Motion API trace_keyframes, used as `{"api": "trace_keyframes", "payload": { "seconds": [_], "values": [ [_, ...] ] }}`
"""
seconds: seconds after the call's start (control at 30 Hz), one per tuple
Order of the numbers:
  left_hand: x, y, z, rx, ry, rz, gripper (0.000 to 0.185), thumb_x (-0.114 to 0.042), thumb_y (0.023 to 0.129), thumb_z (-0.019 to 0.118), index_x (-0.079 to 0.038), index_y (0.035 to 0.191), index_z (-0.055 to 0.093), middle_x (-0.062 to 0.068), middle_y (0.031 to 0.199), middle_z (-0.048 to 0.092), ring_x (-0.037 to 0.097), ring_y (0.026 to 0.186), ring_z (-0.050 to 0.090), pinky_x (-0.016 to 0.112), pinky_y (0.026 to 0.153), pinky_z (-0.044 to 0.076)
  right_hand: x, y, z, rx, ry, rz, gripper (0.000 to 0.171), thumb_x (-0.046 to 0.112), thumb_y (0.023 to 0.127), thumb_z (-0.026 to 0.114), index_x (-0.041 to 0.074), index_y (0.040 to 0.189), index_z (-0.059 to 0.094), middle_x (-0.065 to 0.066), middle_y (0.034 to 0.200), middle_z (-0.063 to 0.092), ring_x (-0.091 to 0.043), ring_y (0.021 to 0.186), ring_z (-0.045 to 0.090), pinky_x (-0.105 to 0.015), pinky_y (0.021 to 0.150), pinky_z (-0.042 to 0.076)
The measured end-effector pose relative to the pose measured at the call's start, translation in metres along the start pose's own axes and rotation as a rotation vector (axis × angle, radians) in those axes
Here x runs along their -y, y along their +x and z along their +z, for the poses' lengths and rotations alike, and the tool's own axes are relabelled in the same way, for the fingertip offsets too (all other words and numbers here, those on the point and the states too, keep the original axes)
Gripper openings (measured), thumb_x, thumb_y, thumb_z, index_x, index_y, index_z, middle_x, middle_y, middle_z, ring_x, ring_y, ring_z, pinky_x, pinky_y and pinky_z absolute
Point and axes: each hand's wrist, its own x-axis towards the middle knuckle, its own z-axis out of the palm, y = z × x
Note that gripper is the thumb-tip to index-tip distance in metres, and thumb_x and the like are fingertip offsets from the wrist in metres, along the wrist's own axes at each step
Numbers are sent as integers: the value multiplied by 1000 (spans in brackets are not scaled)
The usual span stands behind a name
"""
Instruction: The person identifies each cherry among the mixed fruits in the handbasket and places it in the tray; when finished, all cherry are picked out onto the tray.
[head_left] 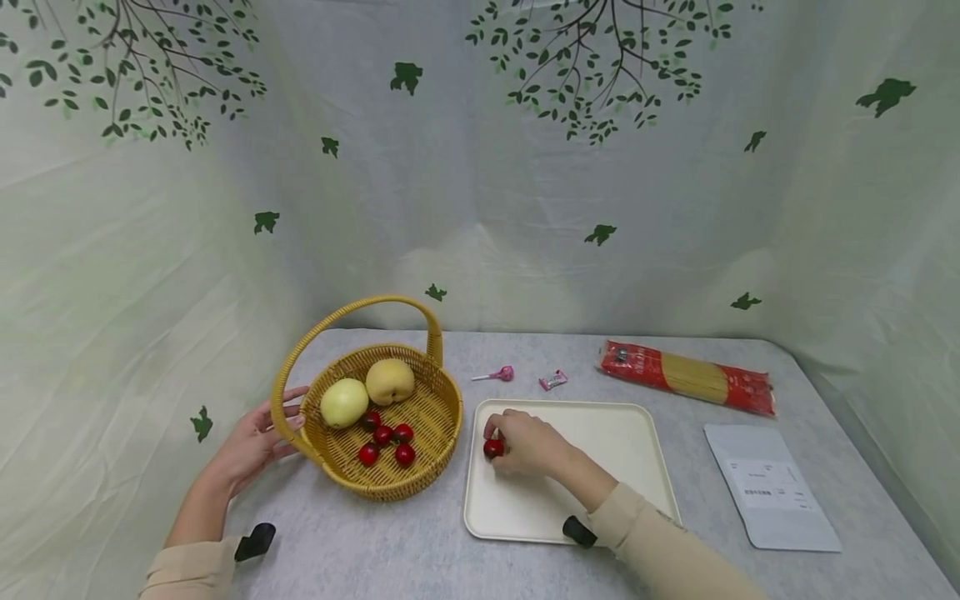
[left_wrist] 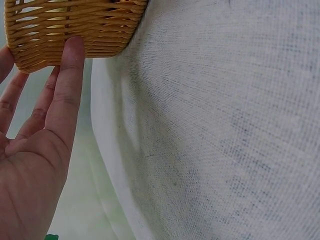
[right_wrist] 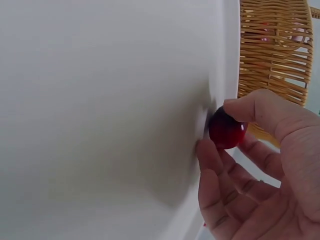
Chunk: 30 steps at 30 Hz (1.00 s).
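Observation:
My right hand (head_left: 531,446) pinches a dark red cherry (head_left: 493,448) over the left side of a cream tray (head_left: 570,521). In the right wrist view the cherry (right_wrist: 227,129) sits between thumb and fingertips, close to the tray's rim. On the left, my left hand (head_left: 258,442) touches the outer wall of a yellow wicker basket (head_left: 427,458) with fairly straight fingers (left_wrist: 70,85). Inside the basket lie several cherries (head_left: 383,435), a pale yellow-green round fruit (head_left: 344,403) and a yellowish pear-like fruit (head_left: 390,382).
Behind the tray lie a pink lollipop (head_left: 506,373) and a small wrapped candy (head_left: 552,380). A red-and-clear pack of spaghetti (head_left: 693,377) is at the back right. Nearer, a pale flat packet with a label (head_left: 772,487) lies right of the tray. The basket's tall handle (head_left: 360,305) arches upward.

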Motion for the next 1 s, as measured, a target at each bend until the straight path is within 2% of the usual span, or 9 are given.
{"api": "trace_keyframes", "payload": {
  "seconds": [0.17,0.43,1.0],
  "values": [
    [0,-1,1,7,-10,6,63,-15,110,61,-11,167,33,-10,130,64,3,116,67,31,90,64,-2,3,4,-13,13,-22,32,13,86,85,14,114,71,0,93,63,-11,76,54,-28,66,46],
    [-1,-1,1,5,-12,0,63,-15,111,61,-12,167,34,-9,131,63,3,116,67,31,91,64,-2,7,5,-46,-35,-35,32,19,86,88,19,114,72,2,96,65,-9,74,55,-29,61,45],
    [-2,2,4,3,14,-1,62,-16,111,61,-13,167,34,-13,131,63,0,116,66,30,90,64,-5,8,-1,-33,-12,-26,40,27,88,89,20,122,70,-2,106,70,-10,81,58,-32,68,49]
  ]
}}
